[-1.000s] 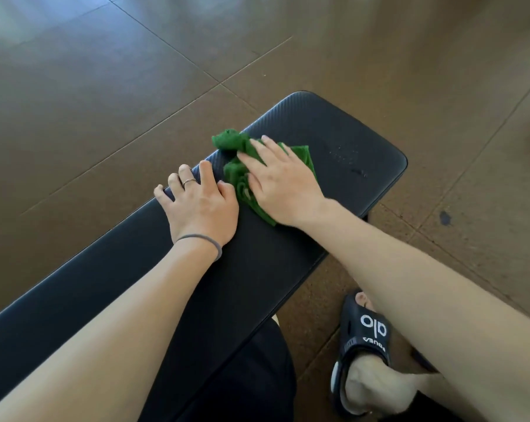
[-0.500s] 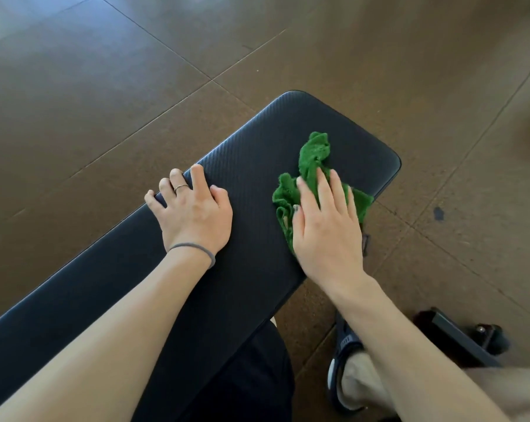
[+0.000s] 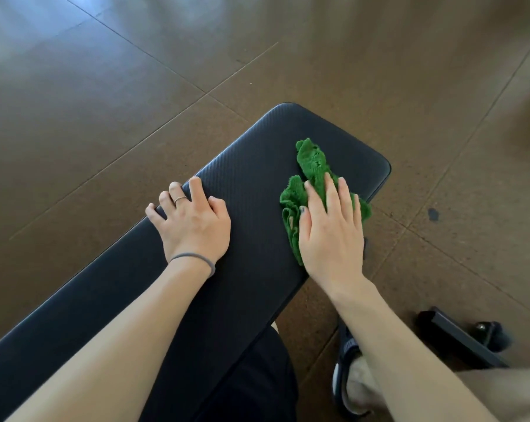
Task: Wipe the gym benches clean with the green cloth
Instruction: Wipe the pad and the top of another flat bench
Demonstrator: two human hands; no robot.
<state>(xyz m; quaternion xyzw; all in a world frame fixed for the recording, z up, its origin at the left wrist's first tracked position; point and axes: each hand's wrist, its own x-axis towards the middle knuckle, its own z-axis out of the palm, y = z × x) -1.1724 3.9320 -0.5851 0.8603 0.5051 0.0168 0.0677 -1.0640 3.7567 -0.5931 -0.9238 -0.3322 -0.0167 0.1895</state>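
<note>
One green cloth (image 3: pixel 311 178) lies bunched on the black padded bench (image 3: pixel 251 184), near the rounded far end and against the pad's right edge, where a fold of it hangs just over the side. We press our right hand (image 3: pixel 332 229) flat on the near half of the cloth, fingers straight and spread, palm down, not gripping it; the thumb lies along the cloth's left side. A crumpled tail of the cloth sticks out beyond our fingertips toward the far right corner of the pad.

Our left hand (image 3: pixel 193 220) rests on the bench well apart from the cloth, at the left edge, its fingers curled over that edge and the thumb on top of the pad; it holds only the pad's side. It wears a thin ring (image 3: pixel 179 199) on one finger, and a grey hair tie (image 3: pixel 193 259) circles the wrist.

Below the bench's right edge we see a foot in a dark slide sandal (image 3: pixel 344 373) on the brown tiled floor (image 3: pixel 105 102), and a black metal bar (image 3: pixel 458 339) near the lower right.
</note>
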